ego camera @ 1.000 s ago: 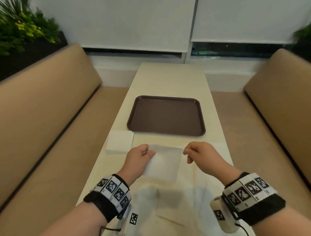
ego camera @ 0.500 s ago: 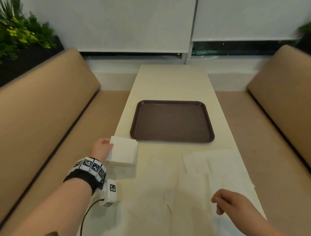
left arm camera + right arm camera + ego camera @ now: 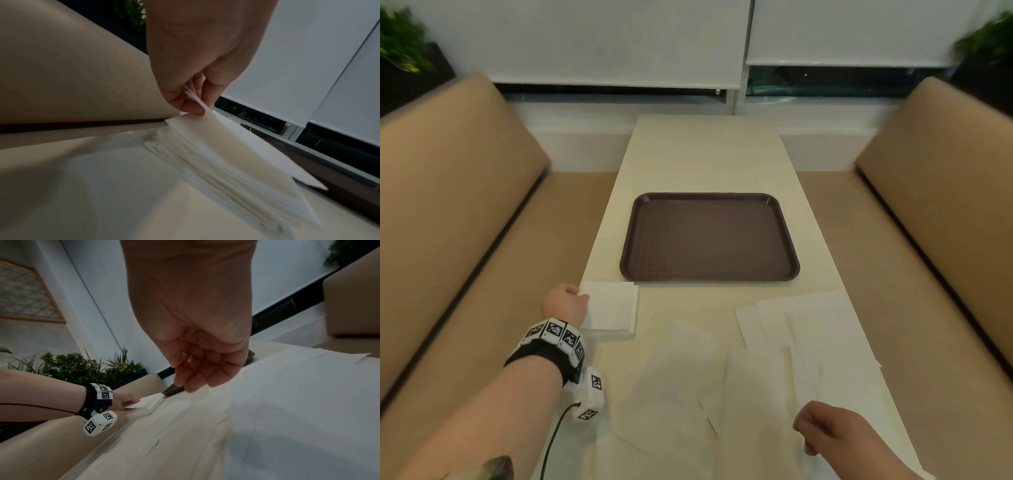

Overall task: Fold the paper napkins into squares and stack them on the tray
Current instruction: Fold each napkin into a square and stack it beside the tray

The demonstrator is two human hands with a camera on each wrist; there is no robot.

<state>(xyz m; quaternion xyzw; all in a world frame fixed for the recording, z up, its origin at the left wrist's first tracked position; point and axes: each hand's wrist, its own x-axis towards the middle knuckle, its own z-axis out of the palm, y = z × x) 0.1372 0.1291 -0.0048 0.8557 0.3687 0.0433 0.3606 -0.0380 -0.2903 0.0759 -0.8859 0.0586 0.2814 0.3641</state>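
Folded napkin (image 3: 608, 308) now lifted off the stack (image 3: 216, 170), left hand (image 3: 565, 303) pinching.

Since a second ago both hands let go of the folded napkin; the left hand (image 3: 566, 303) now pinches the napkin stack (image 3: 611, 310).

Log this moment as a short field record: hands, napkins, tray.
left hand: pinches the top sheets at a corner of the folded napkin stack
right hand: loosely curled over the unfolded napkins, holding nothing
folded napkin stack: on the table, beside the tray's near left corner
tray: brown, no napkins on it yet
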